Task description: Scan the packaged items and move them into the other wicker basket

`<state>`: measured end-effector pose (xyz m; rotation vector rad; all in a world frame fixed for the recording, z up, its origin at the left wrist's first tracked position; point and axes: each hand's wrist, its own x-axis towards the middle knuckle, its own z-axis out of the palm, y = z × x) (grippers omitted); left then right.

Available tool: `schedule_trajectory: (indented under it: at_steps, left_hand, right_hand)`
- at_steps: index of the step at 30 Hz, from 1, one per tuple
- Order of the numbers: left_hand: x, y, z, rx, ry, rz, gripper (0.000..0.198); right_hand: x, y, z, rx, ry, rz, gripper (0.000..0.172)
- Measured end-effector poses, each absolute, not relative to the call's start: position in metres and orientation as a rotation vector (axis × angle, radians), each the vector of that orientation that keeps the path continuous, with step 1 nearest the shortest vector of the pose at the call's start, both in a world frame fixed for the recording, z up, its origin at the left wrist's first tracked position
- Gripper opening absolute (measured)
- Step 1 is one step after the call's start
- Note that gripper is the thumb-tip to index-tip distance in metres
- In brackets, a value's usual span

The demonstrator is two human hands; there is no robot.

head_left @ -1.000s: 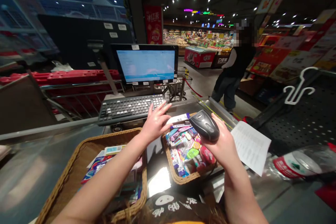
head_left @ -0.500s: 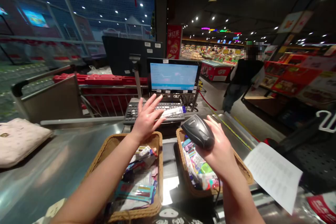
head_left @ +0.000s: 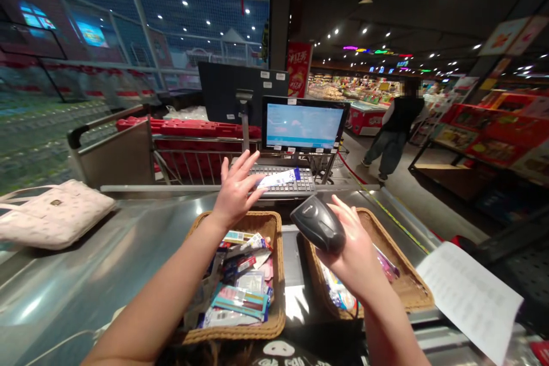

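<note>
My left hand (head_left: 235, 190) holds a slim white packet with a blue end (head_left: 279, 178) between thumb and fingers, above the keyboard (head_left: 302, 184). My right hand (head_left: 350, 249) grips a black handheld barcode scanner (head_left: 318, 223), its head tilted toward the packet. Below my left arm, a wicker basket (head_left: 279, 280) contains several small packaged goods. A second wicker basket (head_left: 414, 289) sits under my right hand, with more packets partly hidden by the hand and scanner.
A lit monitor (head_left: 304, 124) stands behind the keyboard. On the metal counter (head_left: 141, 234) a pale handbag (head_left: 64, 211) lies at left and a printed sheet (head_left: 469, 300) at right. Shopping carts (head_left: 193, 154) stand beyond. A person (head_left: 397, 126) is in the aisle.
The camera view has turned a little left, so the surroundings appear farther right. My hands still hold the packet and scanner, now slightly closer together. The person in the aisle has moved away.
</note>
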<state>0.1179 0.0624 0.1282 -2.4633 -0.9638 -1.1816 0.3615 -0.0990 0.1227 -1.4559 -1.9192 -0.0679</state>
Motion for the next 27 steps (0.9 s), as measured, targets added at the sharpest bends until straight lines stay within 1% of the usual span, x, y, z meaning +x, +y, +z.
schedule_trajectory:
  at_steps: [8, 14, 27]
  left_hand:
    - [0.095, 0.061, 0.121, -2.434, -0.972, -1.179, 0.023]
    - [0.076, 0.058, 0.108, -2.452, -1.046, -1.13, 0.024]
    - [0.029, 0.044, 0.046, -2.559, -1.447, -0.869, 0.021]
  right_hand:
    - [0.347, -0.1, 0.12, -1.418, -1.969, -0.052, 0.051]
    - [0.336, -0.098, 0.113, -1.404, -1.997, -0.018, 0.044]
    - [0.307, -0.085, 0.099, -1.413, -2.02, 0.174, 0.042]
